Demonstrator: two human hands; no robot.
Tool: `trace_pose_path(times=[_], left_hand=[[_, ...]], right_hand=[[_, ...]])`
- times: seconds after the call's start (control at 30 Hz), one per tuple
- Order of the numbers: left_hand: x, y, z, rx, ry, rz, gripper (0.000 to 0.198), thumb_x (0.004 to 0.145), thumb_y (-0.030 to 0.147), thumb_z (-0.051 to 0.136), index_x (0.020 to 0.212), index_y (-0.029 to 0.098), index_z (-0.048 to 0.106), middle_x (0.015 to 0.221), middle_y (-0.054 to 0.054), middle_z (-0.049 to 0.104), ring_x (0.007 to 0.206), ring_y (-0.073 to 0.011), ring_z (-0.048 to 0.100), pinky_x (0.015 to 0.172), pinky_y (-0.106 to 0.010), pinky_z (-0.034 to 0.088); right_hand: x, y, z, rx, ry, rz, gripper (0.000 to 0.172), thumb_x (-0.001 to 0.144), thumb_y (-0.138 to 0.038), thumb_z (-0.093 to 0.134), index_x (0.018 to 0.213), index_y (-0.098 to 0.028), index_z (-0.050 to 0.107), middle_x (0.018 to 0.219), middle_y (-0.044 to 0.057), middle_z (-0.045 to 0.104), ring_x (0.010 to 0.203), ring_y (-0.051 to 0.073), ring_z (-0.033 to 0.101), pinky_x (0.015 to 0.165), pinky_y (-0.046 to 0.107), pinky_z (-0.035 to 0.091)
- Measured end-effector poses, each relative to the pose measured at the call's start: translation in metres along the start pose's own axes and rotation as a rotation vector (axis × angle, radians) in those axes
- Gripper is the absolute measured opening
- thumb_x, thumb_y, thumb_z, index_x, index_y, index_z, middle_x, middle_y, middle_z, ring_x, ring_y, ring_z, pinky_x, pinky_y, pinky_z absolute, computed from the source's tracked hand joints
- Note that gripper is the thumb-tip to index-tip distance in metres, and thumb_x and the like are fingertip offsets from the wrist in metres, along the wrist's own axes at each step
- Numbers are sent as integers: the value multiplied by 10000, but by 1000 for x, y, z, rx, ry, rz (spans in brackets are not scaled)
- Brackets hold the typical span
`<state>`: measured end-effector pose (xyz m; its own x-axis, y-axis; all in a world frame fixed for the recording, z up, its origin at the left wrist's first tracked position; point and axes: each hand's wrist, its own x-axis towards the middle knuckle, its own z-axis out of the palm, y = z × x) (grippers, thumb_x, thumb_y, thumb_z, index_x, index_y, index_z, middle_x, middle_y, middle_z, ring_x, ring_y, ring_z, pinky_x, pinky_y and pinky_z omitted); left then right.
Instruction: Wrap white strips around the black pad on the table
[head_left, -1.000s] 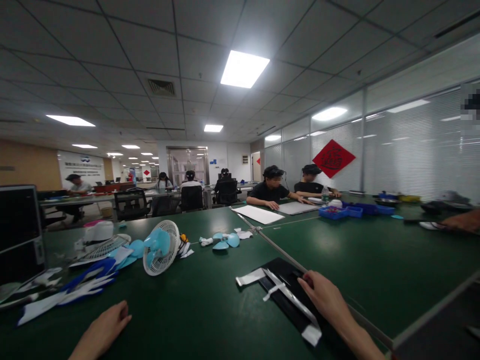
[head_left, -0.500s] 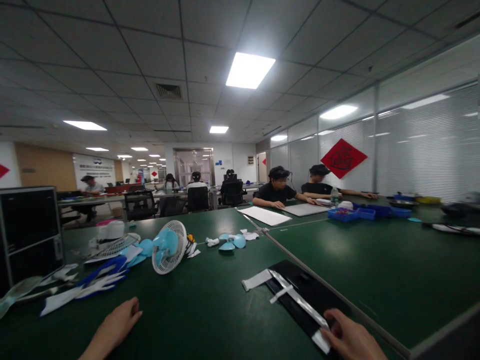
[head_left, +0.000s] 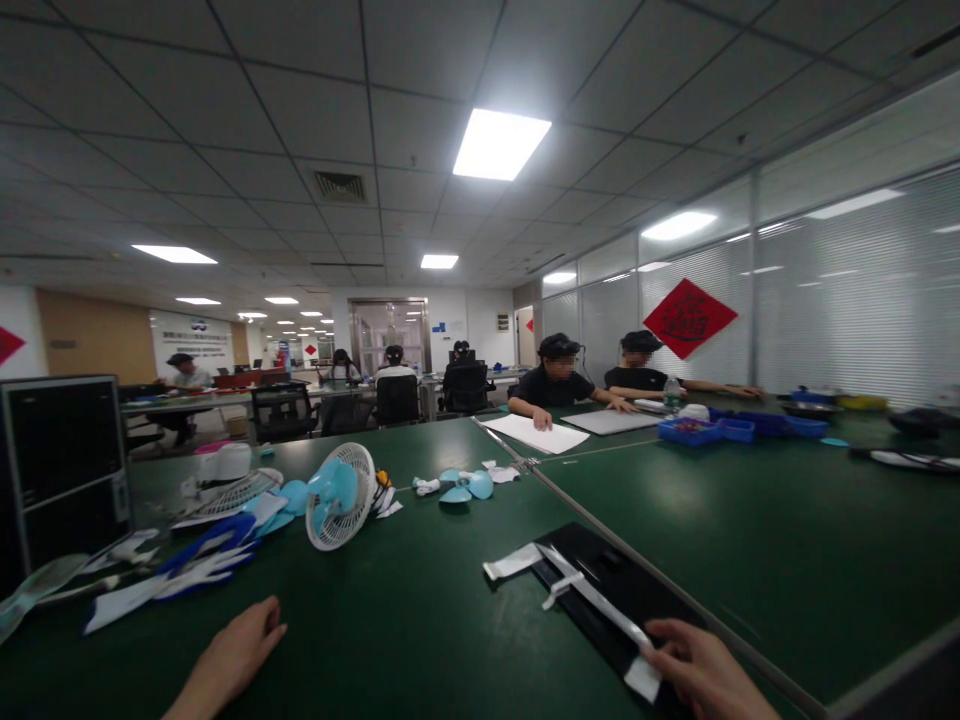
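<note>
On the green table's near right side lies a flat black panel (head_left: pixel 611 565). Along it runs a long, thin silvery-white strip (head_left: pixel 600 600), crossed by a short white piece (head_left: pixel 561 590). My right hand (head_left: pixel 697 665) is at the strip's near end, with thumb and fingertips pinched on it. A white tab (head_left: pixel 643 680) shows just below those fingers. Another white strip (head_left: pixel 513 563) sticks out from the panel's far left corner. My left hand (head_left: pixel 244 640) rests at the lower left with its fingers curled in, and nothing shows in it.
Left of centre stand a white fan grille with blue blades (head_left: pixel 341 497), blue-white gloves (head_left: pixel 180 575) and a black cabinet (head_left: pixel 64 470). Loose blue fan blades (head_left: pixel 465 485) lie farther off. Across the table, two co-workers sit by white boards (head_left: pixel 536 433) and blue trays (head_left: pixel 688 431).
My right fingers have closed on the strip's near end, and the strip now looks narrower, turned more edge-on. A co-worker's hand has moved onto the white board. My left hand has hardly moved.
</note>
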<state>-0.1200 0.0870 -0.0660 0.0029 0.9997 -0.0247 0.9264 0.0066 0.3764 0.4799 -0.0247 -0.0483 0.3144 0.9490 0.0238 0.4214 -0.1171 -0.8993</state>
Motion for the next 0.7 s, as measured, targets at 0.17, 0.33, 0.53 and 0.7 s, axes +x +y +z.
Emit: trace_pose_path(times=[0.17,0.33,0.53,0.7], left_hand=[[5,-5,7,56,61,16,227,838,376,363,861,207,512,936,-72,651,845,-206,612,713,-301,431],[9,-10,9,60,51,22,234,840,386,364,873,204,508,955,-70,649,859,-195,607,719,-281,421],[3,-4,3,26,16,16,264,833,395,350,899,201,516,976,-80,651,875,-217,612,717,-302,437],[-6,10,-3,21,27,-3,251,819,387,358,880,206,521,977,-80,655,887,-228,612,737,-320,446]], right_hand=[[2,2,0,35,-52,-20,459,578,-479,603,909,-166,661,556,-10,537,419,121,478,338,205,333],[-13,-23,3,88,-2,-114,499,614,-568,576,919,-179,648,601,-14,530,436,102,449,346,190,298],[-15,-76,9,157,1,-255,442,697,-518,549,963,-170,610,672,-6,557,476,103,448,387,203,297],[35,-107,16,53,175,-474,375,778,-437,492,994,-149,596,745,30,627,607,160,554,532,253,411]])
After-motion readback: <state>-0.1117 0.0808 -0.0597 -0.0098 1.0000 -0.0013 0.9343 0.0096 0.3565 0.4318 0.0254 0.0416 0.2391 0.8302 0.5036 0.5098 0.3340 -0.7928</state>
